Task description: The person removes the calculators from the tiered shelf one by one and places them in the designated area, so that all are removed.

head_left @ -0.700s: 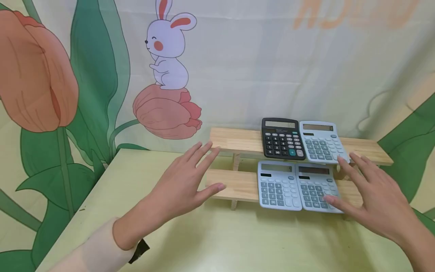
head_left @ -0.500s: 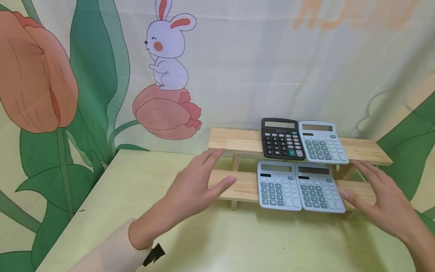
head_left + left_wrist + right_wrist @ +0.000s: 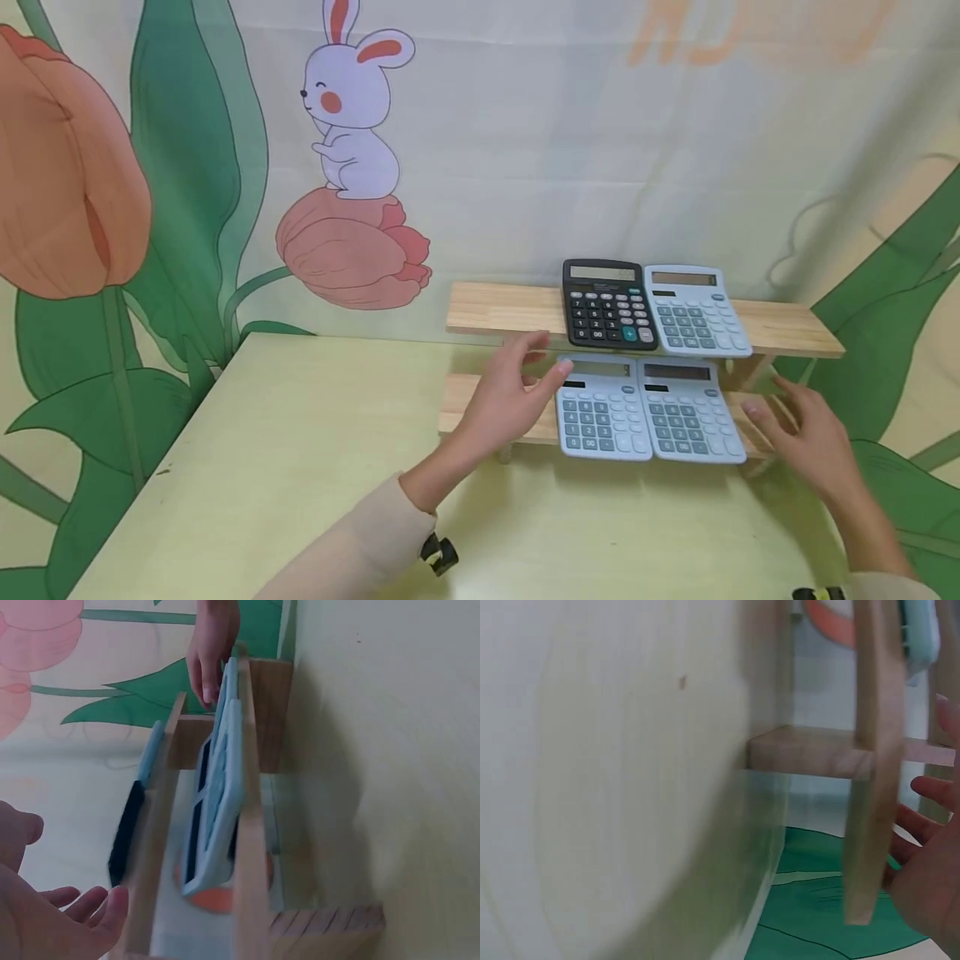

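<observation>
A two-tier wooden shelf [image 3: 506, 308] bears calculators on both boards. On the upper board a black calculator [image 3: 600, 312] leans beside a light blue calculator [image 3: 697, 317]. Below them stand two more light blue ones, a left calculator [image 3: 600, 417] and a right calculator [image 3: 686, 417]. My left hand [image 3: 510, 396] hovers by the lower left calculator, its thumb overlapping that calculator's top corner in the head view, its fingers loosely bent around nothing. At the lower board's right end is my right hand [image 3: 813, 437], fingers relaxed; the right wrist view shows its fingers [image 3: 919, 825] close to the board end.
The shelf stands on a pale green-yellow table [image 3: 300, 467] against a printed curtain [image 3: 510, 150] with a rabbit and tulips. Wooden supports [image 3: 326, 930] hold the lower board above the table. Dark straps [image 3: 438, 554] show at the sleeves.
My left hand has moved right, from beside the shelf to the lower left calculator. My right hand has drawn down to the lower board's right end. The head view has shifted slightly.
</observation>
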The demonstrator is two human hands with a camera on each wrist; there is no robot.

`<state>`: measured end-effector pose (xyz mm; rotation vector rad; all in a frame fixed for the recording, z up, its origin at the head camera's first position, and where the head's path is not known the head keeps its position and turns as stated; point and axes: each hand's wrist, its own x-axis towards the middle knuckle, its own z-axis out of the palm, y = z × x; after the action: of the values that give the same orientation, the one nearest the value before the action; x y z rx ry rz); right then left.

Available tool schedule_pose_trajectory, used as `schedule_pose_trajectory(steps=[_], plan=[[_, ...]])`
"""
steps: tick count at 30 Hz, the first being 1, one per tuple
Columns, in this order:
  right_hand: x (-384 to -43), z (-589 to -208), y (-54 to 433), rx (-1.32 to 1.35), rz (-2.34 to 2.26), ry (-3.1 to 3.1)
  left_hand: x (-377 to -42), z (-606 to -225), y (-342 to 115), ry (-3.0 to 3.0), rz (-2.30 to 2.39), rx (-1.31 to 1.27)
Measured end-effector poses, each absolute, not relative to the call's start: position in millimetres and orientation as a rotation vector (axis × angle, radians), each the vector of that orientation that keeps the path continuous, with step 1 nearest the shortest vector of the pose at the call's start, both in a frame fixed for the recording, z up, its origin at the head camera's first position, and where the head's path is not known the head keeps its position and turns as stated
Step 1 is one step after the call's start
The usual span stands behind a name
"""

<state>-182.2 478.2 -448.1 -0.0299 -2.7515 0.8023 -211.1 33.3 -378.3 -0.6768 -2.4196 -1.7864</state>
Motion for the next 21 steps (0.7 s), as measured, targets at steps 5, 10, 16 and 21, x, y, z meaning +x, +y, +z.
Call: schedule_pose_trajectory(steps=[5, 10, 16, 21], plan=[[-192, -458, 479, 0.008, 0.696, -2.755, -220, -391, 54, -2.343, -1.954, -0.614], [-189, -461, 480, 0.057, 0.618, -2.769, -226, -395, 69, -2.295, -2.03, -0.542], [-187, -463, 480, 0.087, 0.543, -2.798, -233, -397, 80, -2.259, -2.101, -0.433], [-188, -463, 483, 0.106, 0.516, -2.793, -240, -395, 90, -2.161, -2.253, -0.385]])
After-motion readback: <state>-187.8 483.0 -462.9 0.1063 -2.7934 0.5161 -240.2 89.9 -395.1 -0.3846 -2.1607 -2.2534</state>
